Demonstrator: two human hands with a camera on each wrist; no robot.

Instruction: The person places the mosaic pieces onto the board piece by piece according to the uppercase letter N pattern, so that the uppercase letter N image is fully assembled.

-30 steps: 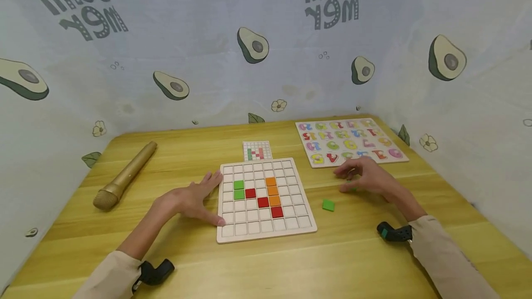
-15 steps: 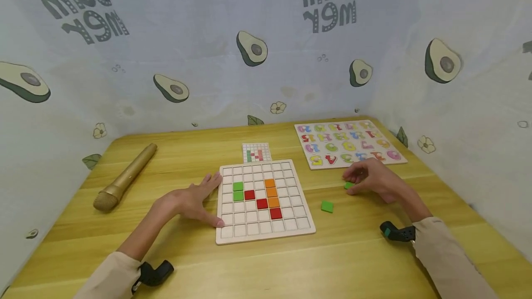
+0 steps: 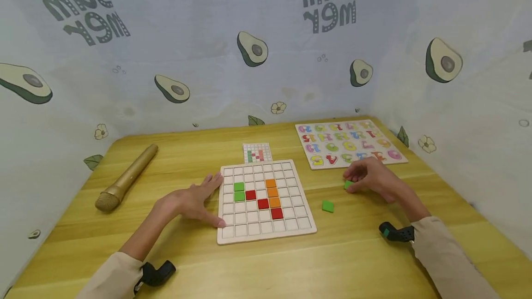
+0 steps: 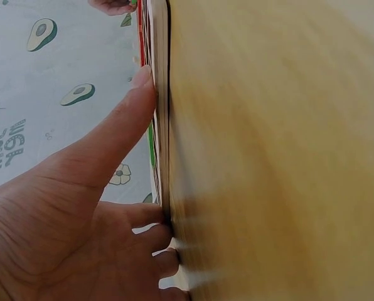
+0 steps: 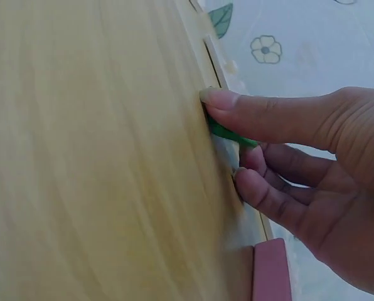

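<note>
A white grid board (image 3: 245, 230) lies mid-table, with two green tiles, three red tiles and three orange tiles set in its squares. My left hand (image 3: 189, 202) rests along the board's left edge, fingers spread and thumb on the rim; the left wrist view shows the thumb (image 4: 121, 122) lying against that edge. Right of the board, my right hand (image 3: 371, 180) pinches a green square tile (image 3: 347, 184) between thumb and fingers, low over the table. In the right wrist view the green tile (image 5: 228, 132) is tilted under the thumb. Another green tile (image 3: 328, 206) lies flat nearby.
A small pattern card (image 3: 256, 147) touches the board's far edge. At the back right is a number puzzle board (image 3: 338, 140), just behind my right hand. A gold microphone (image 3: 126, 176) lies on the left. A printed cloth (image 3: 212, 50) hangs behind the table.
My right hand has moved slightly right and closed its thumb and fingers on the green tile, now tilted up. My left hand stays on the board's edge.
</note>
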